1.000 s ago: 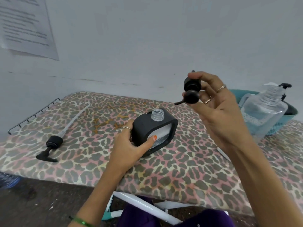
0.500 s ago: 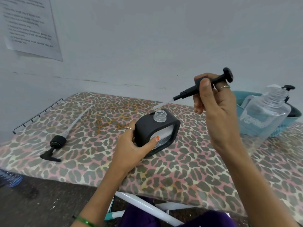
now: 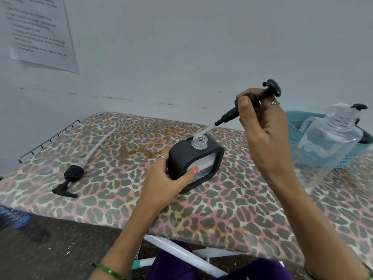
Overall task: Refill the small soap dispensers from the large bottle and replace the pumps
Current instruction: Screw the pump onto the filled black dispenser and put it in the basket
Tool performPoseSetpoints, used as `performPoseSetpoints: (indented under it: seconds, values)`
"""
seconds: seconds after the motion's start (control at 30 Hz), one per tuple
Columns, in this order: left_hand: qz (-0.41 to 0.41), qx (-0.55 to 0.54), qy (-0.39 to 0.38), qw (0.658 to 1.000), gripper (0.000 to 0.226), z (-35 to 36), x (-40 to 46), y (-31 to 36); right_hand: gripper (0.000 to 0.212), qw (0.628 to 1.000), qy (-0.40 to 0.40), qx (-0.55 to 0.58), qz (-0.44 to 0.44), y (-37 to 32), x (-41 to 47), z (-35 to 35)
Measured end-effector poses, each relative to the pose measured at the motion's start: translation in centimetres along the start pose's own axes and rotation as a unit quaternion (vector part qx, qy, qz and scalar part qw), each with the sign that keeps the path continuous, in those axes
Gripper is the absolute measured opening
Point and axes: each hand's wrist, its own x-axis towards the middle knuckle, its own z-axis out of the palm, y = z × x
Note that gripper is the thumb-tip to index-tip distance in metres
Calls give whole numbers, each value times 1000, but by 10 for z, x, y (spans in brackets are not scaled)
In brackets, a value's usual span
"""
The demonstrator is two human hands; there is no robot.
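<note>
A small black soap dispenser (image 3: 188,158) with a clear threaded neck stands on the leopard-print table (image 3: 232,201). My left hand (image 3: 166,179) grips its left side, thumb on the clear front window. My right hand (image 3: 264,126) holds a black pump (image 3: 250,103) tilted above and to the right, and the tip of its clear tube reaches the dispenser's open neck. The large clear bottle (image 3: 327,146) stands uncapped at the right, with a little liquid low inside.
A second, larger black pump (image 3: 70,178) with a long clear tube lies on the table's left part. A teal basket (image 3: 298,122) behind the large bottle holds another pump bottle. A paper sheet (image 3: 38,31) hangs on the wall. A wire rack edges the table's left end.
My right hand has turned the pump from nozzle-forward to tube-down and brought it lower, so the tube tip now meets the dispenser's neck. My left hand has kept its grip.
</note>
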Motion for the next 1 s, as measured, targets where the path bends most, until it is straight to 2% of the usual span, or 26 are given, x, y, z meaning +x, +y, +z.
performPoseSetpoints:
  seconds: [0.47,0.7,0.8,0.87,1.0]
  values:
    - [2,-1,-3,1000,45,-1,0,1,17,1000,0,-22,2,4,-3,0]
    - [7,4,0,1000,45,0,0,1,33,992,-92,-66,63,14,-4,19]
    - [7,2,-2,1000,44,0,0,2,39,990,-105,-69,70,17,-2,24]
    - [7,2,-4,1000,45,0,1,2,37,987,-119,-82,71,18,-1,25]
    - [9,8,-3,1000,46,0,1,2,27,965,-197,-166,49,23,-5,28]
